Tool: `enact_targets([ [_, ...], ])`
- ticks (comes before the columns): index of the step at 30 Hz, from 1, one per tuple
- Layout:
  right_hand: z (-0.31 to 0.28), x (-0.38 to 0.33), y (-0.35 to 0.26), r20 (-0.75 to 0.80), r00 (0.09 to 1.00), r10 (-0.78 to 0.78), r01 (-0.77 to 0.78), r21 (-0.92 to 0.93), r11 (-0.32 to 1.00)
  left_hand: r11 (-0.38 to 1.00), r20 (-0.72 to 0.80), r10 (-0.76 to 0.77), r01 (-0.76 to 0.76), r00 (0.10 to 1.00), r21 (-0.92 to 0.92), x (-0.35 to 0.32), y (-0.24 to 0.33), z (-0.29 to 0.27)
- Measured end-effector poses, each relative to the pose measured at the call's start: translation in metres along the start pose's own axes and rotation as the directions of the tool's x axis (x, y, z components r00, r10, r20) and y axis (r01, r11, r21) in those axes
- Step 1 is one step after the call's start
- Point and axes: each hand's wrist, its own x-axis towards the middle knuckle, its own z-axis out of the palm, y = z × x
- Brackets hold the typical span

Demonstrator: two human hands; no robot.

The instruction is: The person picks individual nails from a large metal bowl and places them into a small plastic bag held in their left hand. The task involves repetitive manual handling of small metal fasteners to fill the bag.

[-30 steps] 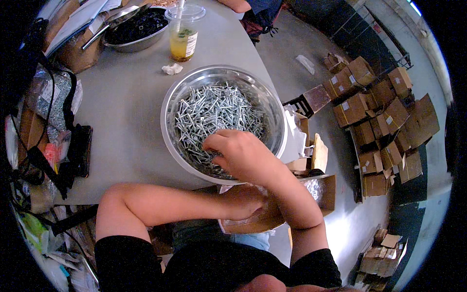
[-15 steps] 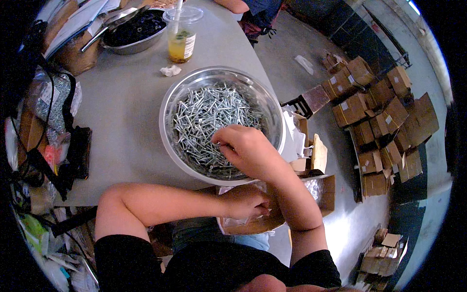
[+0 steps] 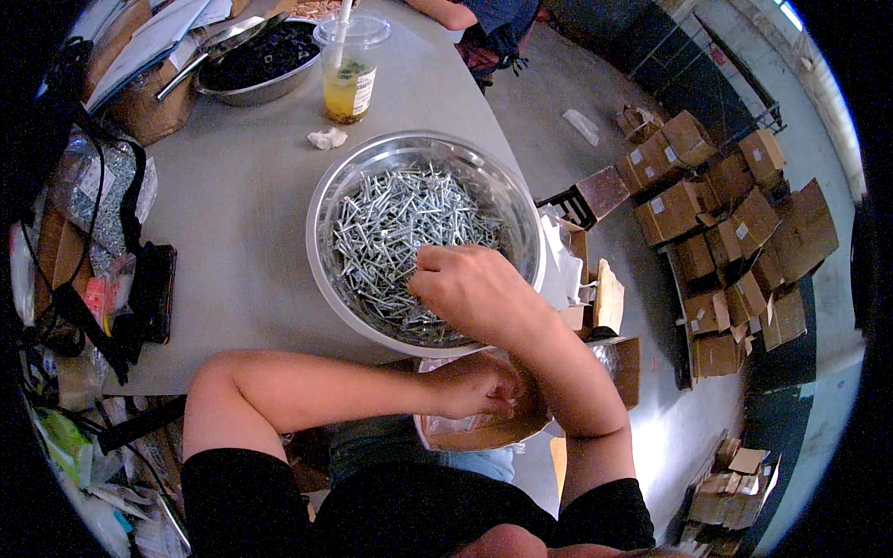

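Observation:
A wide shiny metal bowl (image 3: 319, 279) full of loose silver screws (image 3: 400, 209) stands at the table's near edge. My right hand (image 3: 476, 286) is over the bowl's near right part, fingers curled together at the surface of the screws; what they pinch is hidden. Lower down, my left hand (image 3: 473, 386) is closed above an open cardboard box (image 3: 512, 428) lined with clear plastic, in front of my lap. Its fingertips are drawn in, and I cannot make out what is in them. My right forearm crosses over the box.
On the grey table (image 3: 233, 232) are a lidded drink cup (image 3: 349, 88), a crumpled tissue (image 3: 327, 139) and a basin (image 3: 265, 65) of dark pieces. Bagged hardware (image 3: 107, 191) lies left. Cardboard boxes (image 3: 716, 232) are stacked right. Another person's arm (image 3: 446, 13) shows at the far edge.
My right hand has shifted slightly nearer to me, with its fingers drawn closer together. My left hand stays over the box with a small finger movement.

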Motion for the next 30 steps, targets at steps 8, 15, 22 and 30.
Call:
enact_targets([
  [8,-0.023,-0.025,0.002,-0.141,0.985,0.099,-0.059,0.265,0.962,0.995,-0.038,-0.055,0.052,0.998,-0.083,0.004,0.004,0.001],
  [15,-0.016,-0.026,0.007,-0.107,0.990,0.096,-0.061,0.293,0.954,0.996,-0.002,-0.067,0.067,0.998,0.051,0.003,-0.010,0.006],
  [22,-0.003,-0.004,-0.006,0.147,0.989,0.026,-0.048,0.149,0.988,0.996,-0.050,-0.081,0.079,0.995,-0.048,0.001,-0.016,0.012],
  [30,-0.002,-0.001,-0.013,0.160,0.984,0.081,-0.072,-0.056,0.996,0.999,-0.106,-0.012,0.008,0.994,-0.032,0.005,-0.015,0.012],
])
